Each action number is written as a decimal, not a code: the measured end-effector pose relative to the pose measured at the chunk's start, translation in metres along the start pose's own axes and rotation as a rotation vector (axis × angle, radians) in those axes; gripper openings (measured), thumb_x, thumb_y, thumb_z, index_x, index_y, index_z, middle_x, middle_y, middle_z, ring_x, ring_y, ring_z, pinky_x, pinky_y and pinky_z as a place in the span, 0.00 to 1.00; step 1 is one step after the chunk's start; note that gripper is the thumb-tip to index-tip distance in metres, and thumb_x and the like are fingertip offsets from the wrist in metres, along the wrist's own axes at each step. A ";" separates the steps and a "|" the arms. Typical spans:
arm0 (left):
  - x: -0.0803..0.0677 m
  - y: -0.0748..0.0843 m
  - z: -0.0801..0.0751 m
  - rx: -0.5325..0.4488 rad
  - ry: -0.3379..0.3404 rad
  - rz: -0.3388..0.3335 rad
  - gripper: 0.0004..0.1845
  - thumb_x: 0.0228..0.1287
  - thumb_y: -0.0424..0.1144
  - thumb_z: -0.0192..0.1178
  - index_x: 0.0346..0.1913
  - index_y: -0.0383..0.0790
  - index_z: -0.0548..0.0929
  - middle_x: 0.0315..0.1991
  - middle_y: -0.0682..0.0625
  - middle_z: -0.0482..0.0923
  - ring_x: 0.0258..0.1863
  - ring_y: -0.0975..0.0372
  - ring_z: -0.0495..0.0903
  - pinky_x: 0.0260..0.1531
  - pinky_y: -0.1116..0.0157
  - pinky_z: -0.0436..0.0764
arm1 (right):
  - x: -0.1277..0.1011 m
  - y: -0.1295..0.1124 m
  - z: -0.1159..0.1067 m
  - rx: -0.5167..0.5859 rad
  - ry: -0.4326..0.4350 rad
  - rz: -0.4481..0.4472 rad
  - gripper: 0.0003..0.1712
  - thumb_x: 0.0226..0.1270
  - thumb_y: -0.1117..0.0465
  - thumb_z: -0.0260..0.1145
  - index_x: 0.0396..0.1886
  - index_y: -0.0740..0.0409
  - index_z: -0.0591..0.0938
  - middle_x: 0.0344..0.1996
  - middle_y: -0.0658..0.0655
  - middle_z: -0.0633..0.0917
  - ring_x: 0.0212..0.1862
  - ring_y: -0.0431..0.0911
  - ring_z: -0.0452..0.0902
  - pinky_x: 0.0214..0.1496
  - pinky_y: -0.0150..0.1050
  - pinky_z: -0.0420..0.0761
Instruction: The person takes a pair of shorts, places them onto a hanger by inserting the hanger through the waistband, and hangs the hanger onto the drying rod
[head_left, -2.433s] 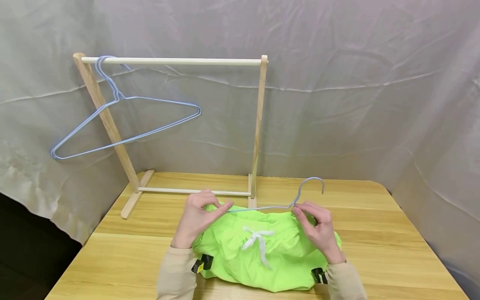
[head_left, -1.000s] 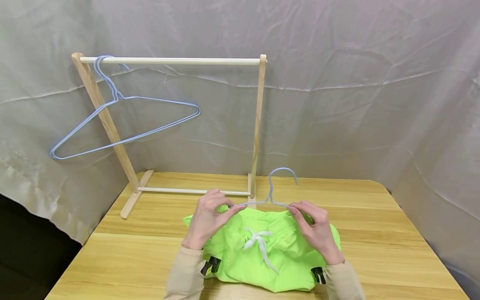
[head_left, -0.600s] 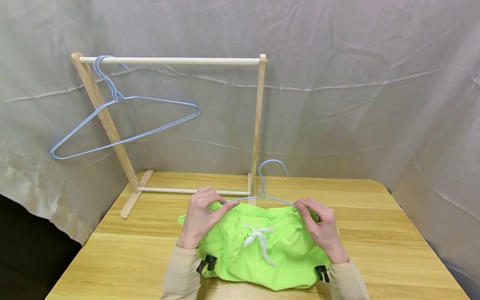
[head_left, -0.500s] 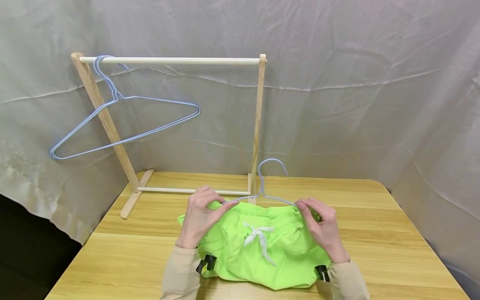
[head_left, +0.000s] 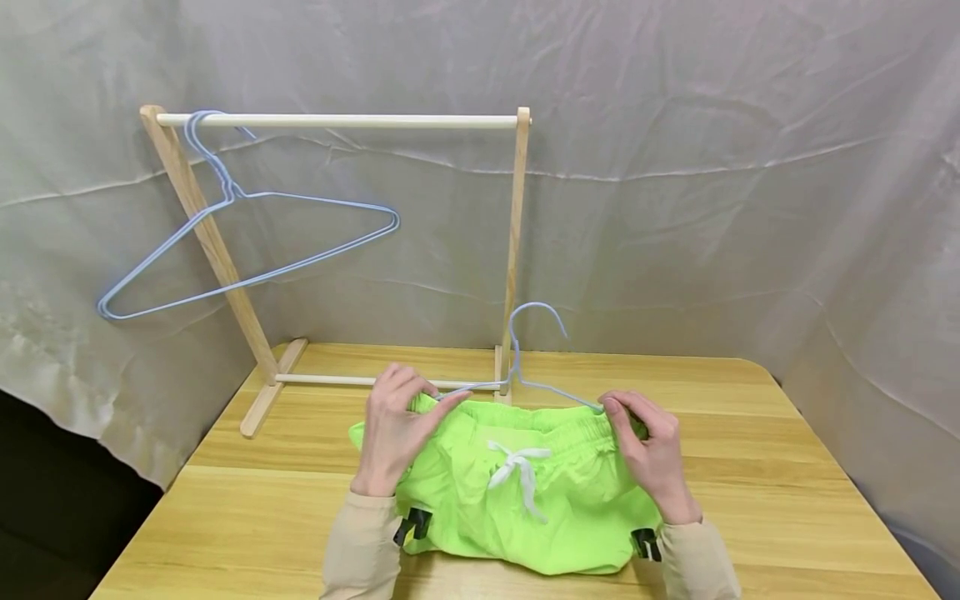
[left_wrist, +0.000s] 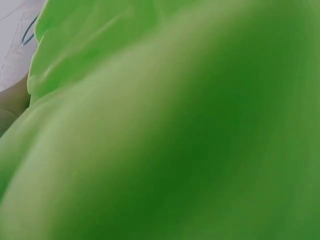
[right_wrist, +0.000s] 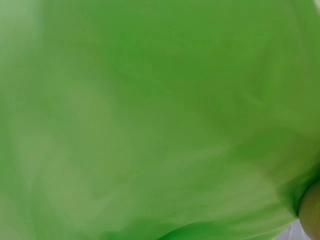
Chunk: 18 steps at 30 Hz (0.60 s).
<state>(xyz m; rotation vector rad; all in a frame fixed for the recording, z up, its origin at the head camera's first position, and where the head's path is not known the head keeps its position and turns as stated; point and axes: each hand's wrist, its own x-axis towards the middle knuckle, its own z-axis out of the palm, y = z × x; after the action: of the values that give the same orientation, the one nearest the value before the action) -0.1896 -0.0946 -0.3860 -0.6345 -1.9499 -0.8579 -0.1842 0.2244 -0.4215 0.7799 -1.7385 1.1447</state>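
Neon green shorts [head_left: 555, 492] with a white drawstring bow [head_left: 517, 467] are held up by the waistband over the table. A light blue wire hanger [head_left: 517, 350] stands in the waist opening, hook upward, its lower part hidden inside the cloth. At the left end of the waistband my left hand [head_left: 393, 425] pinches the cloth and hanger between thumb and fingers. My right hand [head_left: 648, 446] does the same at the right end, where the hanger's shoulder enters the shorts. Green cloth [left_wrist: 150, 125] fills most of the left wrist view, and blurred green fabric [right_wrist: 150, 110] covers the right wrist view.
Behind the shorts, to the left, stands a wooden rack [head_left: 517, 225] with a white top rail [head_left: 360, 122]. Blue wire hangers [head_left: 300, 271] hang at its left end. A grey cloth backdrop [head_left: 712, 208] surrounds the wooden table [head_left: 780, 483].
The hanger's hook has moved left and upward, from right of centre to near the middle of the waistband. My hands have spread apart, and the waistband is stretched wider.
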 end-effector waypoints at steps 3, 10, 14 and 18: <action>0.000 0.001 0.000 0.024 0.030 -0.006 0.23 0.55 0.53 0.73 0.20 0.37 0.82 0.20 0.50 0.78 0.27 0.60 0.73 0.32 0.65 0.72 | 0.000 0.000 0.000 -0.006 0.003 0.011 0.09 0.57 0.84 0.63 0.34 0.74 0.85 0.21 0.63 0.82 0.23 0.31 0.68 0.21 0.27 0.67; 0.001 0.005 0.002 0.130 0.147 -0.051 0.33 0.59 0.70 0.61 0.18 0.41 0.82 0.18 0.51 0.79 0.23 0.61 0.73 0.20 0.75 0.64 | 0.002 -0.004 -0.002 -0.019 -0.014 0.034 0.10 0.58 0.83 0.64 0.36 0.72 0.85 0.20 0.60 0.82 0.22 0.30 0.66 0.21 0.24 0.66; 0.001 0.006 0.002 0.128 0.189 -0.064 0.34 0.57 0.72 0.61 0.17 0.43 0.82 0.16 0.53 0.77 0.21 0.62 0.69 0.18 0.77 0.58 | 0.003 -0.007 0.000 -0.020 -0.014 0.046 0.12 0.58 0.84 0.63 0.38 0.71 0.86 0.21 0.60 0.83 0.23 0.30 0.68 0.23 0.24 0.68; 0.002 0.005 0.001 0.134 0.183 -0.041 0.32 0.55 0.71 0.65 0.17 0.43 0.82 0.16 0.53 0.76 0.21 0.62 0.69 0.17 0.76 0.57 | 0.004 -0.009 0.001 -0.020 -0.017 0.060 0.14 0.57 0.84 0.63 0.39 0.71 0.86 0.23 0.62 0.84 0.24 0.30 0.70 0.25 0.24 0.70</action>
<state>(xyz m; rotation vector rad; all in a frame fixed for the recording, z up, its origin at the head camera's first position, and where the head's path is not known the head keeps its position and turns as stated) -0.1873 -0.0902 -0.3833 -0.4236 -1.8412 -0.7745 -0.1782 0.2204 -0.4148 0.7314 -1.7958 1.1619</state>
